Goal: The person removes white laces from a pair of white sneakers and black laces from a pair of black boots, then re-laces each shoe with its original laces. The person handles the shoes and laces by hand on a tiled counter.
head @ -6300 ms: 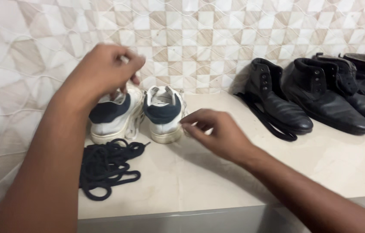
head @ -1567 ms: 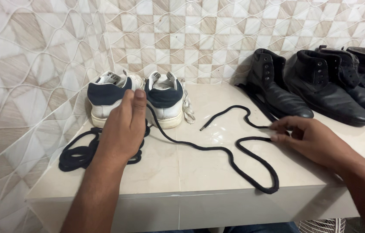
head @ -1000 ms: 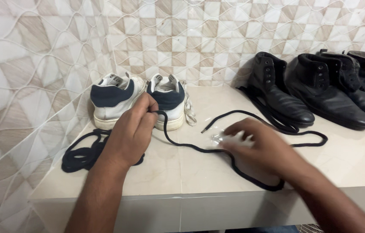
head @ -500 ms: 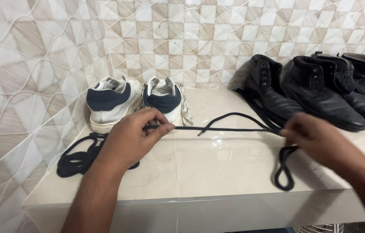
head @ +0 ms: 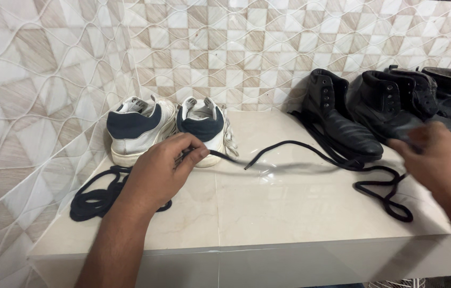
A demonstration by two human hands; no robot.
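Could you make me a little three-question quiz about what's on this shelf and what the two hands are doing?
1. True or false: the left hand pinches one end of the dark lace just in front of the white sneakers.
2. Which lies under the left wrist? A) a bundled dark lace B) a brush C) a sock
3. Fill in: the black boots stand to the ____ of the sneakers, against the tiled wall.

Key: 1 true. 2 A. 3 right; the right hand, blurred, is in front of them, and the lace loops on the stone ledge near it.
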